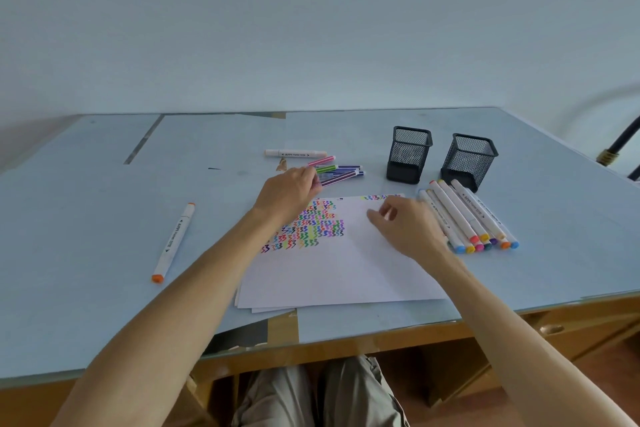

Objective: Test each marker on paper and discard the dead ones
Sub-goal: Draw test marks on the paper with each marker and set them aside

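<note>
White paper (332, 270) covered with coloured zigzag test marks lies before me on the table. Just beyond its far edge lies a small heap of thin coloured markers (341, 172). My left hand (289, 194) reaches into that heap, its fingertips pinching a thin purple marker (337, 178). My right hand (408, 227) hovers over the paper's right part with loosely curled fingers and holds nothing. A row of several thick white markers (467, 217) with coloured caps lies to the right of the paper.
Two black mesh pen cups (408, 152) (469, 159) stand behind the thick markers. A white marker (294, 153) lies beyond the heap. An orange-capped marker (173, 243) lies alone at the left. The table's front edge (346, 340) is near my knees.
</note>
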